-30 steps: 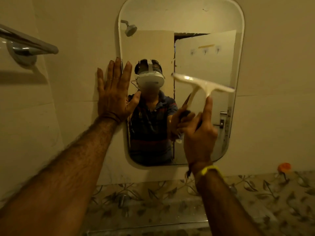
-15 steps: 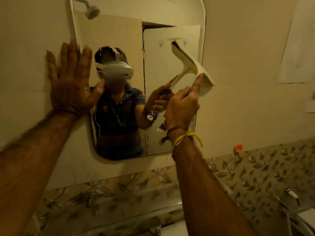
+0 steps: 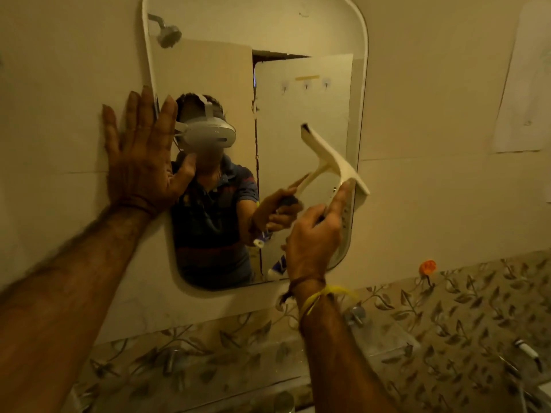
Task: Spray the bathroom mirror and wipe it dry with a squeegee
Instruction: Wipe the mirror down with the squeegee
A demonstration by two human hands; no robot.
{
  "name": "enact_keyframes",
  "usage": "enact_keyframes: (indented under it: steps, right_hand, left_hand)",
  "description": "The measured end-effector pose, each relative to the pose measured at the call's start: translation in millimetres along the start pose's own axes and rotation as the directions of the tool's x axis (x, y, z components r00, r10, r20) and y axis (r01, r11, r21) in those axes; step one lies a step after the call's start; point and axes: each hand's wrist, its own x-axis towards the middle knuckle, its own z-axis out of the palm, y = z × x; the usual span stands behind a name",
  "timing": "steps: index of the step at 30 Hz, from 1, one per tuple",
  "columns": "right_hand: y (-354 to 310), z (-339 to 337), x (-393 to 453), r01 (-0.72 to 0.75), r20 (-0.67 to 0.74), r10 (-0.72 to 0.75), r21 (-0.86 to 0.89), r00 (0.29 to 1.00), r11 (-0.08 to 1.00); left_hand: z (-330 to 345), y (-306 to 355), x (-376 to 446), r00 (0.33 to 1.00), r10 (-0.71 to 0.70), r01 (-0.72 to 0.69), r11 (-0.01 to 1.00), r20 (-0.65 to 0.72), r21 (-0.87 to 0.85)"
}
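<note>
Left hand (image 3: 140, 162) flat, fingers straight, pressed on wall and left edge of mirror (image 3: 301, 31). Right hand (image 3: 313, 236) grips squeegee (image 3: 331, 158) handle, index finger extended along it; blade tilted, against mirror's right side, lower end past the right edge.

squeegee (image 3: 331, 162): is tilting steeper than one second ago, its blade now running diagonally down to the mirror's (image 3: 298, 40) right edge
right hand (image 3: 313, 234): is moving lower on the mirror, forefinger stretched along the blade
camera view: is swinging back left
</note>
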Motion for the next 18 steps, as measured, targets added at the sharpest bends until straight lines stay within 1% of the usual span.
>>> enact_keyframes:
  steps: [2, 4, 7, 9, 10, 12, 13, 14, 16, 18]
  right_hand:
    - [3, -4, -26, -0.035, 0.051, 0.034, 0.004, 0.998, 0.999]
    - [-1, 1, -26, -0.021, 0.083, 0.022, -0.003, 0.996, 1.000]
    - [-23, 13, 6, -0.028, 0.048, 0.028, 0.001, 0.998, 1.000]
    - [-25, 13, 1, -0.006, 0.059, 0.009, -0.045, 0.998, 0.999]
    - [-21, 11, -15, 0.008, 0.107, -0.001, -0.066, 0.994, 0.998]
    - [-11, 0, -59, 0.056, 0.257, -0.032, -0.088, 0.966, 0.994]
    - [-8, -6, -77, 0.097, 0.309, -0.067, -0.085, 0.949, 0.992]
    - [-7, -8, -85, 0.135, 0.331, -0.098, -0.091, 0.939, 0.987]
    - [-12, 3, -66, 0.166, 0.307, -0.126, -0.106, 0.943, 0.980]
    - [-26, 18, -30, 0.133, 0.256, -0.098, -0.123, 0.962, 0.983]
  left_hand:
    - [-2, 2, 0, 1.000, 0.001, -0.001, 1.000, 0.001, -0.004]
    - [-3, 2, -1, 1.000, 0.003, -0.003, 1.000, 0.009, -0.003]
    - [-2, 1, 1, 0.999, -0.004, 0.004, 1.000, 0.036, 0.011]
    - [-2, 1, 1, 0.999, -0.015, 0.015, 1.000, 0.051, 0.010]
    - [-2, 2, 0, 0.999, -0.014, 0.014, 1.000, 0.045, 0.009]
    - [-4, 1, 0, 0.999, -0.016, 0.016, 1.000, 0.040, 0.002]
    - [-6, 1, 1, 0.999, -0.018, 0.018, 1.000, 0.046, -0.014]
    - [-5, 1, 2, 0.999, -0.010, 0.011, 1.000, 0.040, -0.028]
    - [-3, 0, -3, 0.998, -0.020, 0.023, 0.999, 0.052, -0.041]
    - [-5, 0, -11, 0.998, -0.026, 0.029, 0.998, 0.050, -0.056]
